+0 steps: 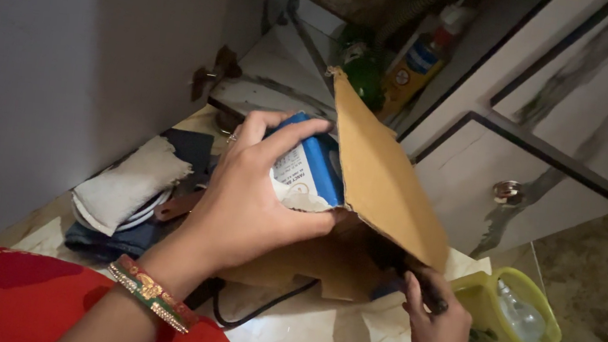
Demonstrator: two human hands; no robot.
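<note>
Gripping a blue device point(312, 166) in my left hand point(253, 203), I am wrapping my fingers over its rounded top, half inside the open cardboard box point(388, 181). My right hand point(439, 327) is pinching the box's lower edge. The device looks rigid, smooth, fairly heavy; its sides seem the surest hold.

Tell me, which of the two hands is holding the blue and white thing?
The left hand, the one with the bangle. It grips the blue and white pack. The right hand holds the cardboard box instead.
</note>
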